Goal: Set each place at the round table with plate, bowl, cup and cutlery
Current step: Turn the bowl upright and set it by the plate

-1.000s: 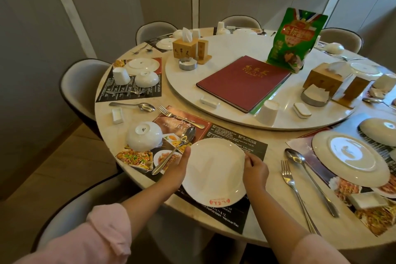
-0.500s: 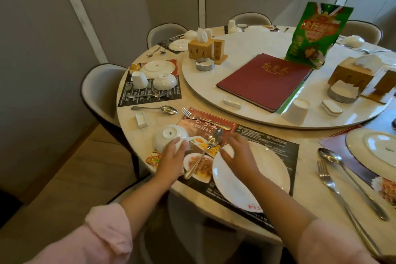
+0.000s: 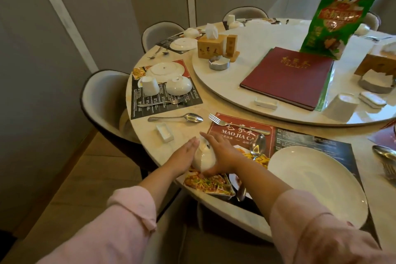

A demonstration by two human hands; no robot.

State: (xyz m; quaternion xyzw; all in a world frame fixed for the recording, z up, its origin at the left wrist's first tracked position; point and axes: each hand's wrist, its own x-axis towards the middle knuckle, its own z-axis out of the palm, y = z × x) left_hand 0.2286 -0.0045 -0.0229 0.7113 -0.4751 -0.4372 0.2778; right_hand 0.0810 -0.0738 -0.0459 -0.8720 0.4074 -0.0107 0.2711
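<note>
Where the round table [image 3: 182, 133] curves nearest on the left, one white bowl [image 3: 203, 159] sits between both hands, at the left corner of the printed placemat [image 3: 310, 141], base showing and tipped; whether it touches the mat cannot be told.

- Left hand [image 3: 184, 156]: fingers straight and together, flat against the bowl's left side.
- Right hand [image 3: 221, 154]: fingers spread over the bowl's far side and thumb under the near rim, gripping it.
- Plate [image 3: 317, 184]: white, right way up, on the same mat to the right of the bowl.
- Spoon [image 3: 258, 146]: on the mat between bowl and plate, its handle hidden by the right forearm.
- Fork [image 3: 237, 124]: across the mat's red top edge.
- Second spoon [image 3: 177, 117] and white rest [image 3: 164, 133]: on bare marble left of the mat.
- Next place, left: plate [image 3: 165, 69], cup [image 3: 150, 85] and bowl [image 3: 179, 85] inverted, fork [image 3: 162, 103] below.
- Turntable [image 3: 235, 100]: red menu [image 3: 287, 75], green packet [image 3: 336, 21], one upturned cup [image 3: 340, 107].
</note>
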